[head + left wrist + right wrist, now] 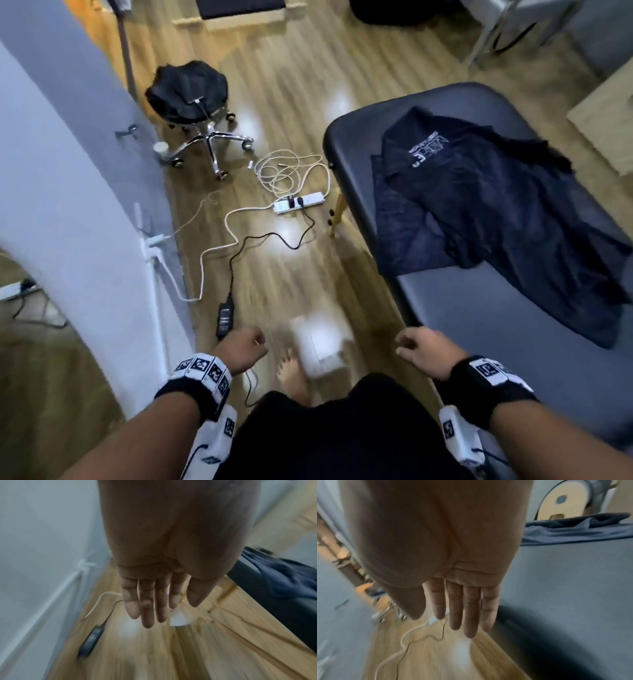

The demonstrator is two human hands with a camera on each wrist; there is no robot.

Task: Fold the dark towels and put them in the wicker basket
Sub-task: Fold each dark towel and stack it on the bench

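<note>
Wooden floor [291, 85] below; left hand [241, 349], right hand [423, 349] relaxed (fingers straight), empty.

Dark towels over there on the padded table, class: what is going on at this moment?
Nobody is handling anything yet. The person stands on the wooden floor beside the padded table. The left hand and the right hand are both empty, fingers relaxed, hanging in front of the body. The dark towels lie unfolded and rumpled in a loose heap on the table, one showing a white print. No wicker basket is in view. A power strip with tangled cables lies on the floor, near a wheeled stool.
</note>
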